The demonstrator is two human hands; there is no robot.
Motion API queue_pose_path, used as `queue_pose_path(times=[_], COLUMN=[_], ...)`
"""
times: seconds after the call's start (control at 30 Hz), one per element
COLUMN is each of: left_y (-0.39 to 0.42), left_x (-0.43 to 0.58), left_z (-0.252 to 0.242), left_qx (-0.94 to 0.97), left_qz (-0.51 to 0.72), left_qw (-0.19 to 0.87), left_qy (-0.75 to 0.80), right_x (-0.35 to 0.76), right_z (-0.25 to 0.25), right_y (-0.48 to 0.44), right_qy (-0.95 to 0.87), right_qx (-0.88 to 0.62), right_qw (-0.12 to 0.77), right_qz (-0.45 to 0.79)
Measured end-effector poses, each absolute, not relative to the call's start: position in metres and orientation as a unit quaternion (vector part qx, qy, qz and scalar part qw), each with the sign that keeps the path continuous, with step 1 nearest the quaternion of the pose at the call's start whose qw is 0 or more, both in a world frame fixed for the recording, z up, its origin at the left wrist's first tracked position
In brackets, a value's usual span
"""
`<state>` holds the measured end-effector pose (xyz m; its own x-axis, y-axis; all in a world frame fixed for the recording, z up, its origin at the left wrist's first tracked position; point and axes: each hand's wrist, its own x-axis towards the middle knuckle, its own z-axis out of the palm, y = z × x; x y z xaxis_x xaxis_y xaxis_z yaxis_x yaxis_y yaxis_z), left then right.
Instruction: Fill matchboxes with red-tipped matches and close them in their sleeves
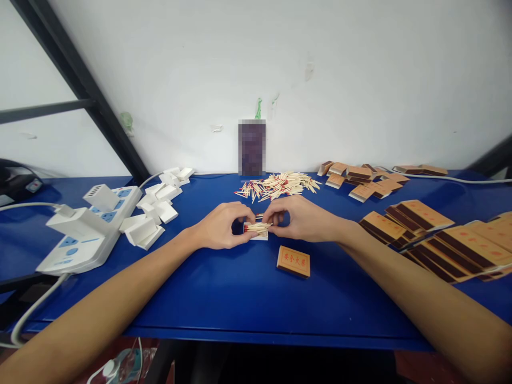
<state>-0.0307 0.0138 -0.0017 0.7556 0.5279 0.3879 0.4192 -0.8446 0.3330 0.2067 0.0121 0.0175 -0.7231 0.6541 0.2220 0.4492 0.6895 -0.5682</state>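
Head view. Both hands met near the middle of a blue desk (224, 298) over a small white tray (262, 238), which held a bundle of matches (259, 228), red heads toward the left. The left hand (226, 226) had a narrow grip, thumb at the near side and fingers at the far side, on the tray's left end. The right hand (298, 220) had its grip pinched about the right ends of the matches (whether it also held the tray wall could not be told).

An orange matchbox cover (294, 261) lay nearer the person, to the right of the tray. Beyond the hands lay a loose match pile (286, 185). Further white trays (154, 205) lay at left, beside a power strip (96, 240); more orange covers (420, 213) lay at right.
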Motion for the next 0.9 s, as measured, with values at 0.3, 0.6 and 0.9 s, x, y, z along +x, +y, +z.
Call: queue_pose_path(times=[0.3, 0.6, 0.9], left_y=[0.0158, 0.0152, 0.0177], left_x=[-0.031, -0.0296, -0.0337], left_z=[-0.0033, -0.005, -0.0011], left_qx=[0.93, 0.923, 0.925], left_qz=[0.227, 0.244, 0.236], left_qw=[0.138, 0.15, 0.145], left_qy=[0.254, 0.256, 0.26], right_x=[0.2025, 0.2071, 0.2091], right_z=[0.0158, 0.0155, 0.01], right_y=[0.0104, 0.0139, 0.0183], right_qy=[-0.887, -0.852, -0.859], right_qx=[-0.304, -0.296, -0.318], right_qw=[0.222, 0.214, 0.207], right_qz=[0.266, 0.376, 0.343])
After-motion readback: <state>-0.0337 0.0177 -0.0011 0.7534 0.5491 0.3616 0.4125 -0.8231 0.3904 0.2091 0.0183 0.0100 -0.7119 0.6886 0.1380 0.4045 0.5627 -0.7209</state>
